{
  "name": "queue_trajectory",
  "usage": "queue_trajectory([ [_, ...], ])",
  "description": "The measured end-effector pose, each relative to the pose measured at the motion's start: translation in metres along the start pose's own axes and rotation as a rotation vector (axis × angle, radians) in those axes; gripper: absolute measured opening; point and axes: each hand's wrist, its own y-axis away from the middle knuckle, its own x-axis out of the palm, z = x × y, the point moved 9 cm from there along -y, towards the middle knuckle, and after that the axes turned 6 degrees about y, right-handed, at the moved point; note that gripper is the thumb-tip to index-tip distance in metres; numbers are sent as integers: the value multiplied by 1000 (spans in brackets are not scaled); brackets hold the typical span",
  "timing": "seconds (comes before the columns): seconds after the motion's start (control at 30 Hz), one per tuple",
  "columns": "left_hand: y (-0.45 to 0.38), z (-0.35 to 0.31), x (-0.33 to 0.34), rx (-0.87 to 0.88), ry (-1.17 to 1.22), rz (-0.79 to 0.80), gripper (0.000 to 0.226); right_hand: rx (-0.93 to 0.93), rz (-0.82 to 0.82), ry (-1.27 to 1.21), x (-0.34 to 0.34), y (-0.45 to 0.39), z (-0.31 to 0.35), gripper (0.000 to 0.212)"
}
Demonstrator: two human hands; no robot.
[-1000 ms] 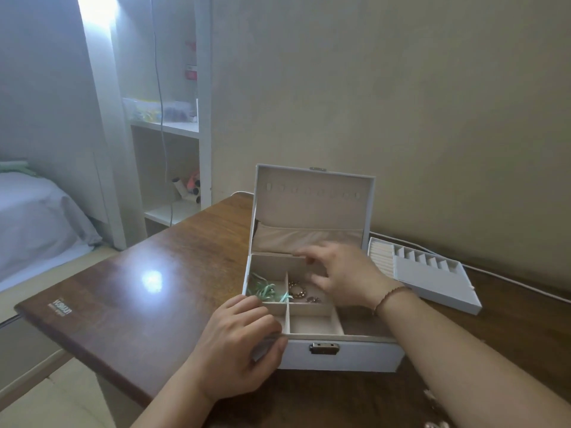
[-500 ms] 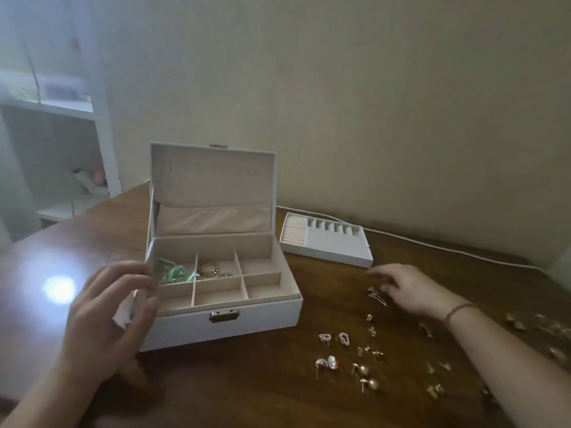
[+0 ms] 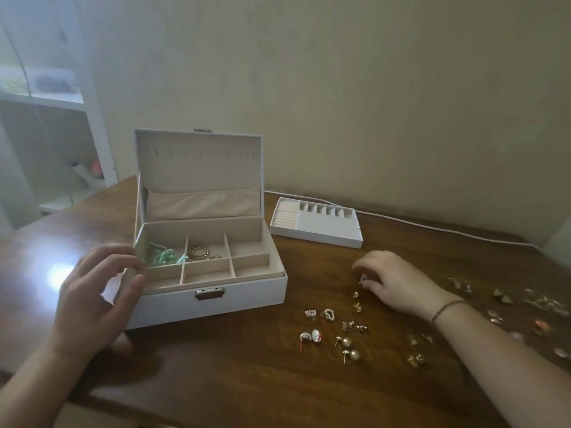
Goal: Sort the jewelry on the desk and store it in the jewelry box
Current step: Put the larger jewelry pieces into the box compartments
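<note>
Nearest you, just short of your right fingertips, pairs are lying loose on the desk (image 3: 216, 381): two ball studs (image 3: 347, 347), a white hoop pair (image 3: 310, 337), two pearl hearts (image 3: 319, 314) and a small gold cluster (image 3: 354, 325). Off beyond your right wrist, more gold pieces (image 3: 525, 304) are trailing away toward the desk's far side, blurred, so you cannot sort them by type from here.

Your right hand (image 3: 392, 282) is curling down over the desk, fingertips pinching a small silvery earring (image 3: 364, 278) that is lying at the top of that scatter; whether it is lifting off the wood yet, you cannot tell. Your left hand (image 3: 92, 298) is hovering at the near left corner of the box (image 3: 241, 301), fingers spread and loosely bent, gripping nothing; whether the thumb is touching the box wall is unclear.

Past your left fingertips, the box is standing open, its lid upright. In the back left compartment a green tangle (image 3: 162, 256) is sitting, and in the back middle a gold chain ring (image 3: 199, 251) with a smaller piece beside it. The other compartments are looking bare. Farther off, beyond your right fingers, the tray (image 3: 315, 231) is lying outside the box, holding nothing you can make out.

So you are only getting started: two compartments are filling, most of the jewelry is waiting on the desk, and the tray likely needs returning.
</note>
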Motion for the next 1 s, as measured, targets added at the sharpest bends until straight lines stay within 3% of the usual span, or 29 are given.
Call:
queue_trajectory([
  [0.17, -2, -6, -2, 3, 10, 3, 35, -193, -20, -103, -27, 36, 67, 31],
  [0.3, 1, 0, -7, -12, 31, -14, 34, -302, 3, -11, -23, 65, 105, 35],
  [0.4, 9, -19, -9, 52, 27, -24, 35, -134, -107, -145, -36, 71, 65, 28],
  [0.47, 15, -75, 13, 228, 28, 29, 36, 40, -193, -302, -42, 76, 19, 23],
  [0.53, 23, -140, 52, 446, 52, 174, 36, 192, -233, -379, -40, 82, -26, 21],
  [0.6, 29, -172, 103, 530, 111, 438, 29, 304, -270, -403, -40, 89, -64, 19],
  [0.67, 24, -182, 147, 484, 176, 645, 22, 398, -339, -391, -43, 97, -101, 20],
  [0.73, 10, -186, 178, 325, 323, 718, 25, 496, -360, -340, -43, 105, -136, 26],
  [0.8, -1, -188, 203, 199, 461, 727, 29, 576, -364, -293, -40, 114, -166, 31],
  [0.93, -2, -183, 219, 163, 487, 703, 29, 676, -448, -425, -32, 138, -200, 36],
  [1.0, 0, -186, 213, 210, 485, 692, 23, 686, -392, -398, -28, 145, -205, 35],
])
